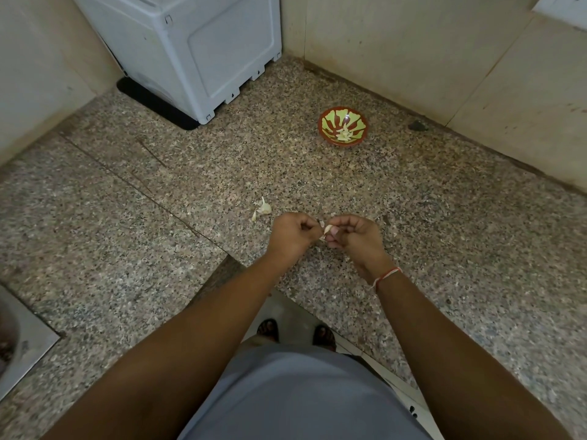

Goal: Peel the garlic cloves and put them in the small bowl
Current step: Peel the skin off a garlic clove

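A pale garlic clove [327, 230] sits between my two hands above the speckled granite counter. My left hand [290, 235] pinches at its skin from the left. My right hand [351, 236] holds the clove in curled fingers from the right. A few loose garlic pieces and skins [263, 208] lie on the counter just left of my hands. The small red and green bowl [327, 117] stands farther back to the right, with several peeled cloves [344, 134] inside.
A grey-white appliance box [190, 52] on a black mat stands at the back left corner. Tiled walls close the counter at the back and right. A steel sink edge [22, 341] shows at the lower left. The counter's inner corner edge [232, 258] lies under my forearms.
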